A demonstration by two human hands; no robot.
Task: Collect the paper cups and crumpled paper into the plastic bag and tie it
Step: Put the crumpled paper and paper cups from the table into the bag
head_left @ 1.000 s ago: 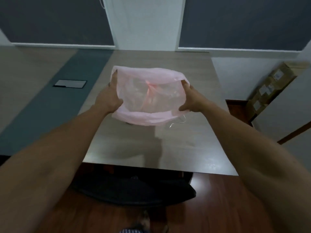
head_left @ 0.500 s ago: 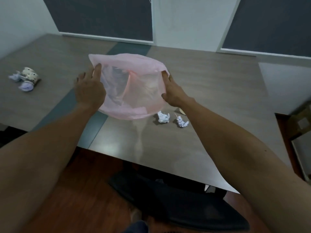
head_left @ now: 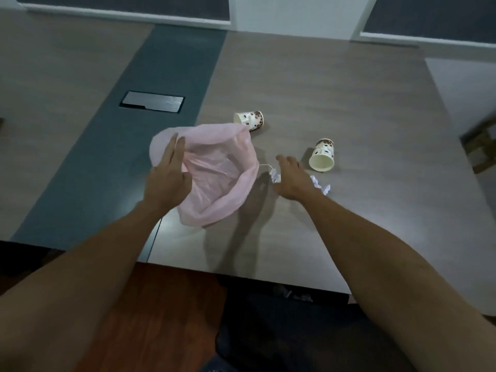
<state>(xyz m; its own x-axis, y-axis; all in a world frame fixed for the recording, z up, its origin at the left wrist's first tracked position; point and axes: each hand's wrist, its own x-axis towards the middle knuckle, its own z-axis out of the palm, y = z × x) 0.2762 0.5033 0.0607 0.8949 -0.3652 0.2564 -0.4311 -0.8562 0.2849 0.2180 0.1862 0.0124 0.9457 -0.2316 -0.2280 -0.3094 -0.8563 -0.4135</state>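
Note:
A pink plastic bag [head_left: 220, 183] hangs open above the table, its mouth facing me. My left hand [head_left: 167, 178] holds the bag's left rim, fingers over the edge. My right hand [head_left: 291, 178] is off the bag, fingers spread, low over two crumpled paper balls; one crumpled paper [head_left: 276, 176] peeks out at its left, the other crumpled paper [head_left: 320, 185] lies at its right. Two spotted paper cups lie on their sides: one cup [head_left: 249, 120] just behind the bag, the other cup [head_left: 322, 155] right of my right hand, its mouth toward me.
The wooden table [head_left: 335, 103] has a dark grey strip [head_left: 150, 103] with a metal cable hatch [head_left: 152, 102] in it. Its front edge runs close to me, with a dark chair [head_left: 281, 318] tucked below. A box stands on the floor at far right.
My right hand has let go of the bag's right rim and moved down to the crumpled papers. The camera view has shifted, bringing two cups into sight. The left hand still holds the bag.

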